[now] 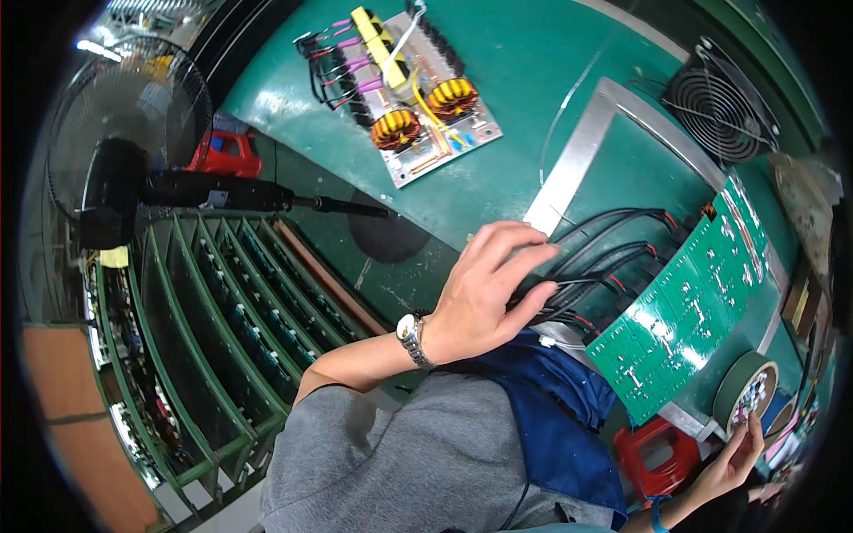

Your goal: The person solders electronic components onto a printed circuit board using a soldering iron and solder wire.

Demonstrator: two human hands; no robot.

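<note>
My left hand [493, 289] hovers over a bundle of black cables [604, 258], thumb and fingers apart. Whether its fingertips touch the cables I cannot tell. The cables run to one edge of a green circuit board [684, 306], which lies with its soldered face up across a metal frame [573, 164]. At the lower right, my right hand [733, 462] reaches to the rim of a round green tub [745, 391] holding small white parts. Its fingers are drawn together at the parts; anything pinched there is too small to make out.
Another circuit board [418, 98] with copper coils stands on the green table [293, 115]. A black fan [720, 102] is at the far right. To the left are a floor fan [124, 151] and a green rack [213, 338] of boards. A red stool [657, 457] stands below the table.
</note>
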